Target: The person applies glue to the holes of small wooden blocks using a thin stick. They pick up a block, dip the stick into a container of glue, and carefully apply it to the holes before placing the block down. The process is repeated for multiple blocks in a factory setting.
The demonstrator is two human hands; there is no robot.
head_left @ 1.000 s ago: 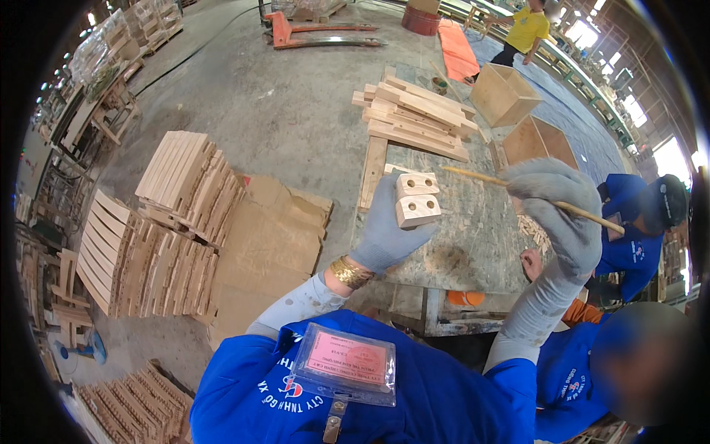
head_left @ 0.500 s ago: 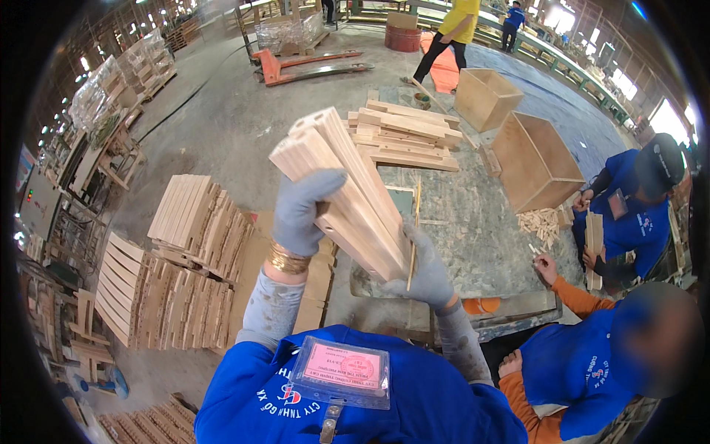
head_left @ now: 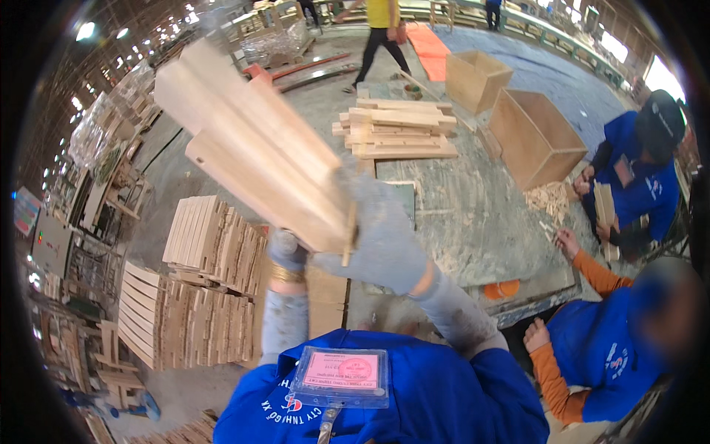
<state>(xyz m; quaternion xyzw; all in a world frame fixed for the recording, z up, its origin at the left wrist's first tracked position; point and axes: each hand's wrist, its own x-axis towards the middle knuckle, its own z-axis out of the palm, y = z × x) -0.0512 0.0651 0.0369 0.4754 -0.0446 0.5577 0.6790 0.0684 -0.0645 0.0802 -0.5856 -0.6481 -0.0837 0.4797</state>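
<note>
A bundle of pale wooden pieces (head_left: 255, 148) is raised in front of me, slanting up to the far left, its upper end blurred. My right hand (head_left: 388, 237), in a grey glove, closes round the near end. Between that hand and the wood runs a thin yellowish stick (head_left: 349, 235); its kind is unclear. My left hand (head_left: 288, 248), also gloved, holds the bundle's lower side from beneath, and the wood hides most of its fingers. Further off, a pile of similar wooden pieces (head_left: 403, 133) lies on the worktable (head_left: 458, 214).
Stacks of wooden slats (head_left: 188, 296) stand at my left. Two plywood boxes (head_left: 529, 140) and a heap of small wooden pegs (head_left: 546, 200) are on the table's right. Two co-workers in blue shirts (head_left: 629, 370) sit at the right; a person in yellow (head_left: 382, 29) walks beyond.
The bundle has swung to the left and up toward the camera. My right hand has moved left with it, and my left hand is now lower, under the wood.
</note>
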